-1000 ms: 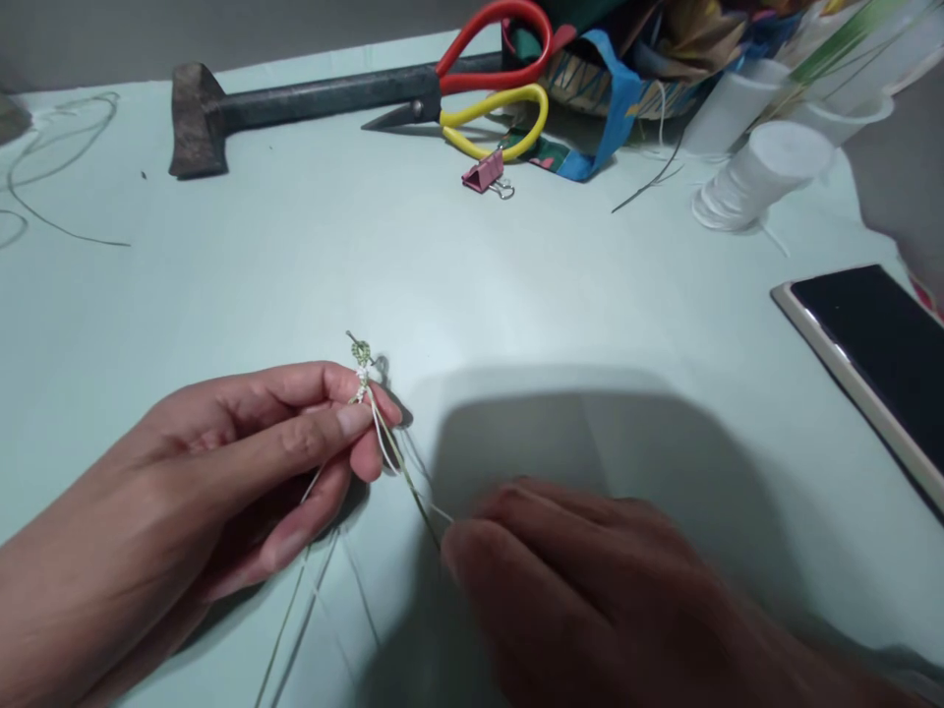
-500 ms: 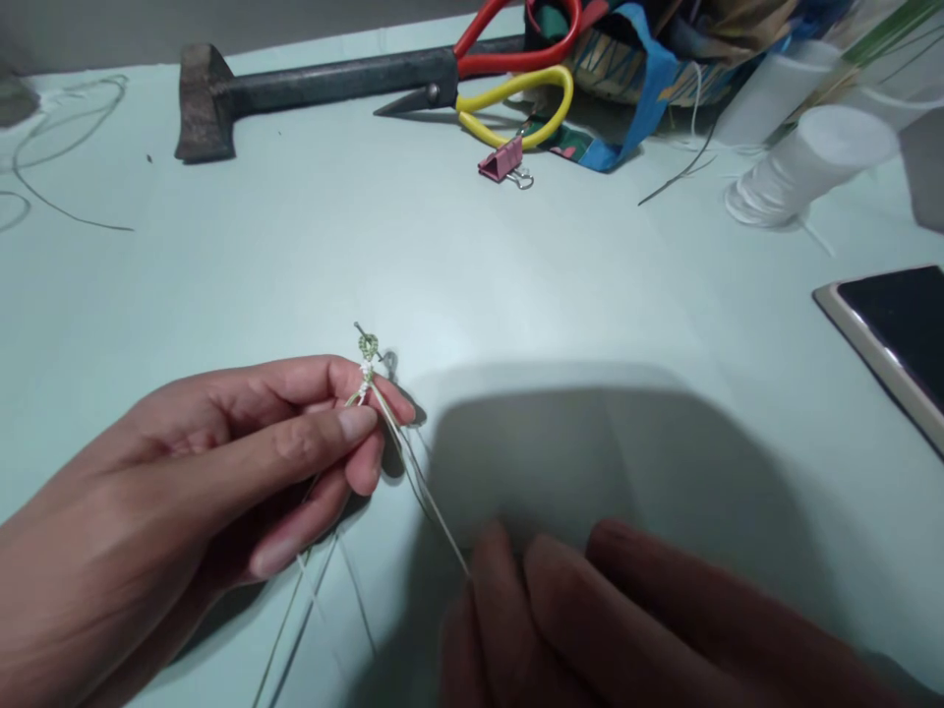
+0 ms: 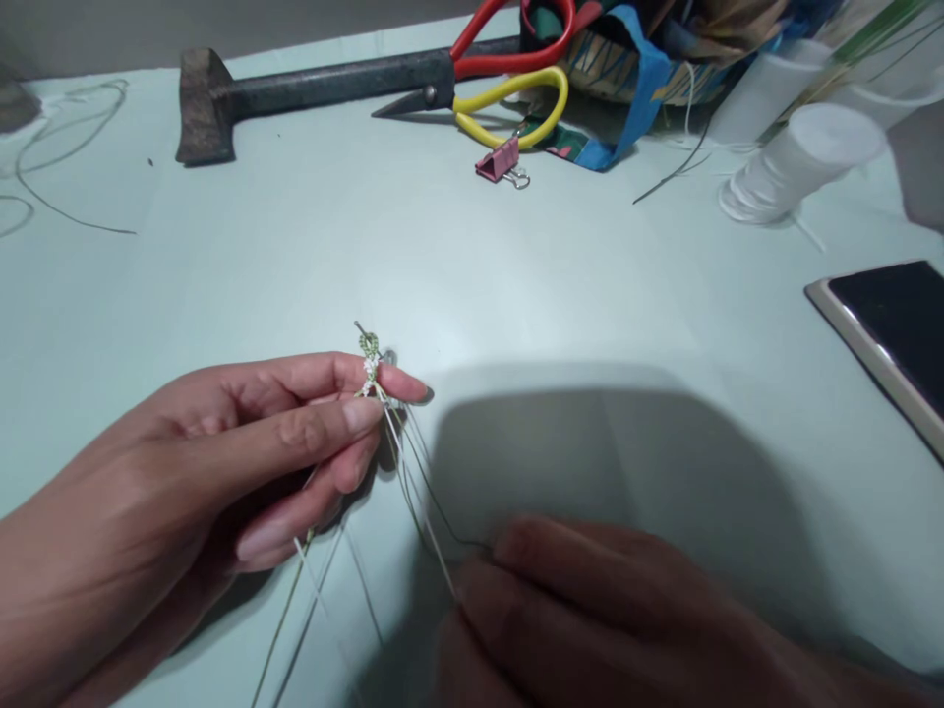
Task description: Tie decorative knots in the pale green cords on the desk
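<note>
A small knotted piece of green and white cord [image 3: 370, 366] has a looped top with a thin metal pin through it. My left hand [image 3: 251, 442] pinches its lower end between thumb and fingers, the index fingertip behind it. Several thin cords [image 3: 420, 492] run from the knots down to the right. My right hand [image 3: 582, 610], shadowed and somewhat blurred, is closed on a pale cord, and a darker cord reaches its upper fingertip. Other loose cords [image 3: 284, 619] hang below my left hand.
At the back lie a hammer [image 3: 206, 106], scissors [image 3: 508, 93] with red and yellow handles, and a pink binder clip [image 3: 499, 159]. White thread spools [image 3: 782, 162] stand right of a basket [image 3: 612, 69]; a phone [image 3: 896, 324] lies at the right edge.
My right hand has shifted and turned, its fingers drawn closer together. The cords between the hands have spread apart. My left index fingertip extends slightly farther right.
</note>
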Demonstrator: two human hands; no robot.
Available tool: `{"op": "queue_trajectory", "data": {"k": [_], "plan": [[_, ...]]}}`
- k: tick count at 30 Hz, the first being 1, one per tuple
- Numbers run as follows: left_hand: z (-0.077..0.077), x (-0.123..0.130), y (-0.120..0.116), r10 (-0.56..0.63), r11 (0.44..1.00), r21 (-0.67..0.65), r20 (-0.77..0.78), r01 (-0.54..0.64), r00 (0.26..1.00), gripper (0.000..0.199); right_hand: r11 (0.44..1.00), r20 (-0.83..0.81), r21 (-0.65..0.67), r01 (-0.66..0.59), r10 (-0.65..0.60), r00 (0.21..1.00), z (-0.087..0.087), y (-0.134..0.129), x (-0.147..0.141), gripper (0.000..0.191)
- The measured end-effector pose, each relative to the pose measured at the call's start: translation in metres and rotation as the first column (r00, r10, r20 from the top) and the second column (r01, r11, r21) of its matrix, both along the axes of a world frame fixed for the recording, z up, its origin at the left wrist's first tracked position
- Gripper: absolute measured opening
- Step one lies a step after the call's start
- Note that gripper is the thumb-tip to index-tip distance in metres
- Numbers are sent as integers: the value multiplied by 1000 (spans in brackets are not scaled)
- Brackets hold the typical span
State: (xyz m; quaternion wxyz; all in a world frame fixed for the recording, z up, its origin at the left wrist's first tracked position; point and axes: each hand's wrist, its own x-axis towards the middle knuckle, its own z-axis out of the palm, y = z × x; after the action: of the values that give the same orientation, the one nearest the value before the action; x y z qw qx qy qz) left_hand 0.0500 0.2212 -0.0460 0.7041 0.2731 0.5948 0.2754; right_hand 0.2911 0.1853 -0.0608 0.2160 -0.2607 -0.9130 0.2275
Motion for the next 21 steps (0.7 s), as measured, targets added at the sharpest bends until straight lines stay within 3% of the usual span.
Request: {"op": "queue_trajectory", "data": {"k": [5, 10, 14, 18, 21], "plan": [[2, -3, 1, -74, 997, -1, -24, 74, 997, 20, 975, 48, -192, 108, -101, 994, 6, 4, -6, 21], [-2, -7, 0, -70, 997, 17, -59, 71, 996, 20, 948, 0, -276, 157, -164, 986, 15, 11, -16, 18], [-4, -7, 0, -75, 996, 43, -21, 76, 997, 14, 920, -44, -344, 187, -214, 976, 18, 7, -6, 16], [-7, -7, -2, -74, 991, 115, -11, 75, 997, 10, 910, -186, -368, 193, -276, 943, 19, 0, 7, 26], [-9, -9, -3, -47, 996, 79, -58, 52, 997, 10, 946, -189, -293, 140, -201, 961, 18, 2, 8, 33]]}}
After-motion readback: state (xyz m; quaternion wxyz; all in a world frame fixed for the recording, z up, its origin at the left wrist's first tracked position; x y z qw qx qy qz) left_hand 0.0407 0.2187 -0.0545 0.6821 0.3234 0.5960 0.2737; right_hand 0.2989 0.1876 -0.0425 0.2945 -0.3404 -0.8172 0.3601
